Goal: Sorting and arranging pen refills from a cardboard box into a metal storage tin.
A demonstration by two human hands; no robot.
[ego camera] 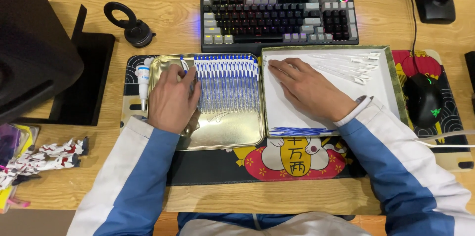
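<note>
tin tray [225, 137] left of box [388, 85], keyboard [277, 18] behind

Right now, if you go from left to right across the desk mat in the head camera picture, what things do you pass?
Small white glue bottle → left hand → row of blue-and-white pens in the metal tray → right hand in the white box → black mouse.

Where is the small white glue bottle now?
The glue bottle lies on the desk mat just left of the metal tray, near the left hand.
</note>
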